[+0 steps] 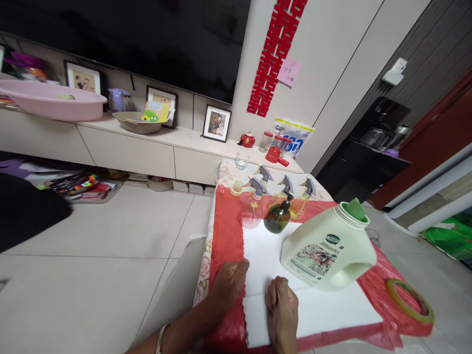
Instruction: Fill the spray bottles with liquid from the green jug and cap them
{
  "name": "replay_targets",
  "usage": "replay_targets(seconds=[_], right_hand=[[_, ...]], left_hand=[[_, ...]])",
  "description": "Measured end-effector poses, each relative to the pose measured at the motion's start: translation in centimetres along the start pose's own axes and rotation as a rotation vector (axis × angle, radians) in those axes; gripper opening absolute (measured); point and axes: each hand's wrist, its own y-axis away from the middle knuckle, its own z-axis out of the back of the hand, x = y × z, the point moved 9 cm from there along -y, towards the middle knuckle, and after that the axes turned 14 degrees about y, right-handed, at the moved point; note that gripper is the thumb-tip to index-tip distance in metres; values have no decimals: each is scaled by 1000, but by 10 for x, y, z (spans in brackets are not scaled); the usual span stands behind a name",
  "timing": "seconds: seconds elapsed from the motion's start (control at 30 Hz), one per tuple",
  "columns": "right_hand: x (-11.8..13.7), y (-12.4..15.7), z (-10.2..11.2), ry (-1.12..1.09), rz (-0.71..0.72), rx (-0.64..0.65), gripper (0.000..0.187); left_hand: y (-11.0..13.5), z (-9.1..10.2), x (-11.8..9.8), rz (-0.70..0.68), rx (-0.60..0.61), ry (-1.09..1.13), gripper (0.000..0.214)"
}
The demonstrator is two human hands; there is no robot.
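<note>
The left hand [230,281] and the right hand [283,306] are apart from each other, each with its fingers curled in like a fist, the left over the edge of the white sheet [332,314] and the right above the sheet itself; whether either touches it I cannot tell. The pale green jug [320,250] stands upright on that sheet, just beyond the right hand, on the counter [202,282], with the dark green pump bottle [277,219] and pink spray bottle [252,212] farther back.
</note>
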Motion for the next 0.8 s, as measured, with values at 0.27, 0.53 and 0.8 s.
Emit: replay_targets(seconds=[0.27, 0.53, 0.8], right_hand=[[-4, -1, 2, 6, -10, 1, 67], [-8, -2, 3, 23, -12, 9, 67], [-9, -2, 1, 28, -5, 17, 66]], left_hand=[[2, -2, -1, -12, 19, -28, 71], [2, -5, -3, -26, 48, -27, 72], [2, -6, -4, -38, 57, -35, 71]])
